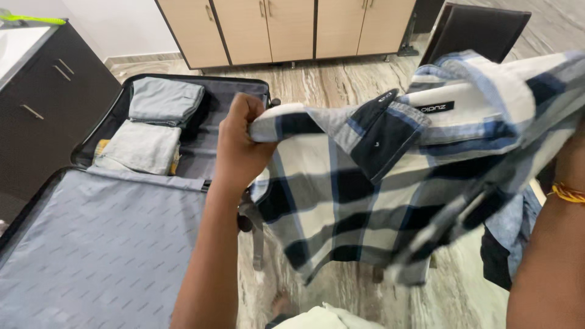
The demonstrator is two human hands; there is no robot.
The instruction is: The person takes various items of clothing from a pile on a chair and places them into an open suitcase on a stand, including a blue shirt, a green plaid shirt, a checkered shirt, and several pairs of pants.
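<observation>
Two hands up at chest height, a checked shirt point(390, 183) spread in the air between them — white, navy and pale blue squares, collar uppermost, body hanging toward the marbled floor point(451, 298). Nearest the camera, low in the view, a pale bundle of cloth point(323, 318) and what looks like a bare foot just beside it on the floor. Left hand point(241, 143) closed in a fist, fingers point(253, 119) clamped on the shirt's left shoulder edge, forearm running straight up from the bottom of the view. Right hand itself out of view past the right edge; only the right forearm point(545, 268) with a yellow thread band point(568, 193) visible, so no telling how its fingers stand, though the shirt's far shoulder rises toward it. Long axis of the shirt left to right, shoulder to shoulder, tilting up on the right. Directly left of the left hand and lower, an open suitcase point(109, 256) on the floor — grey lining in the near half, folded grey clothes point(152, 131) stacked in the far half. Left hand clearly the nearer to that case. Further off, a dark cabinet point(49, 116) at left, pale wooden cupboards point(286, 30) along the back wall, a dark chair point(481, 30) to the right.
</observation>
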